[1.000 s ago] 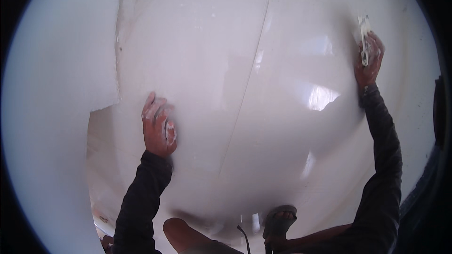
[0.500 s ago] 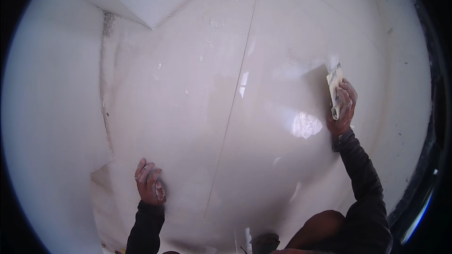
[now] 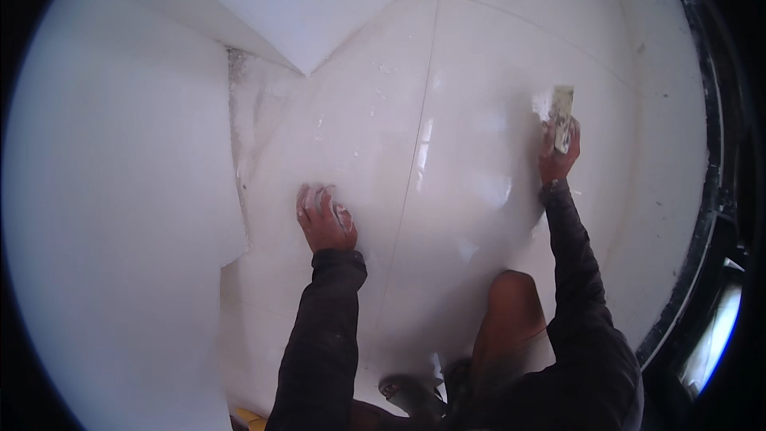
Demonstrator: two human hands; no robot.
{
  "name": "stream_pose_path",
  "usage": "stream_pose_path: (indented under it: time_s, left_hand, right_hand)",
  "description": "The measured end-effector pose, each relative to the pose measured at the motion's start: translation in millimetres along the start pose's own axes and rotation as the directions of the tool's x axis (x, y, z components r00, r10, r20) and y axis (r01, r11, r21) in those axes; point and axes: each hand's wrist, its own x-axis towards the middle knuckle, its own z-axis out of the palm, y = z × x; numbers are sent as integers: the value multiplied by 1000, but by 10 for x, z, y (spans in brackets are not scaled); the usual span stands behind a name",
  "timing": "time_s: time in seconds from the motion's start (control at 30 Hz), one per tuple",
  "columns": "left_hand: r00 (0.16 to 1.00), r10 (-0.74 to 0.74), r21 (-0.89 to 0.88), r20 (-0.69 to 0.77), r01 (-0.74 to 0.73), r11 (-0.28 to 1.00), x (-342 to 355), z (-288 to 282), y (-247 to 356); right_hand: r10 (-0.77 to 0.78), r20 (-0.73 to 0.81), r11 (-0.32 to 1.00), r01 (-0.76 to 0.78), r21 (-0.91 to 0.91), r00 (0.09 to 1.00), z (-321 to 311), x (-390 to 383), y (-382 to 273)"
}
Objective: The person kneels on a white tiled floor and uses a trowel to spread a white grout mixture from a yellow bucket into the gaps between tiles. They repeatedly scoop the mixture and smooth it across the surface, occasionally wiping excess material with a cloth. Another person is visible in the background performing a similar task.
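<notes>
My left hand (image 3: 325,215), powdered white, has curved, separated fingertips at the pale, glossy tiled floor (image 3: 375,168), left of a long thin joint line. I see no object in it, though its underside is hidden. At the right, my right hand (image 3: 560,152) grips a pale, flat scraper-like tool (image 3: 562,104) smeared with white and dark material. The tool is over the floor beside a whitish smudge; whether it touches cannot be told. Both forearms are in dark sleeves.
A white wall face (image 3: 120,215) fills the left, and a white pointed corner (image 3: 299,8) juts in from the top. A dark frame (image 3: 702,191) runs along the right. My bare knee (image 3: 511,311) and a sandalled foot (image 3: 407,391) are below.
The view has shifted, bringing the top corner in. Over the last half second both hands have moved farther forward on the floor, the right one also leftward, and more of my knee shows.
</notes>
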Motion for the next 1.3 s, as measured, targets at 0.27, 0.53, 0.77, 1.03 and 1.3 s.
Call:
stream_pose_path:
  time_s: [0.27, 0.53, 0.77, 1.03, 1.3]
  left_hand:
    - [1000, -10, -15, 1, 10, 1000, 67, 57, -7]
    - [1000, -1, 7, -1, 1, 1000, 88, -7, -21]
    - [1000, -7, 16, 2, 7, 1000, 70, 25, -35]
    - [998, 12, -27, -60, -14, 1000, 60, 32, -87]
    - [998, -16, -67, -58, 13, 998, 14, 25, -89]
  right_hand:
    - [403, 152, 872, -429, 236, 902, 1542, 1438, -845]
    - [429, 95, 902, -421, -90, 898, 1893, 1673, -1008]
    - [488, 172, 871, -465, -160, 856, 1786, 1892, -1274]
    - [551, 292, 835, -521, -178, 782, 1546, 1504, -1403]
    - [557, 196, 825, -512, -238, 807, 1564, 1217, -1543]
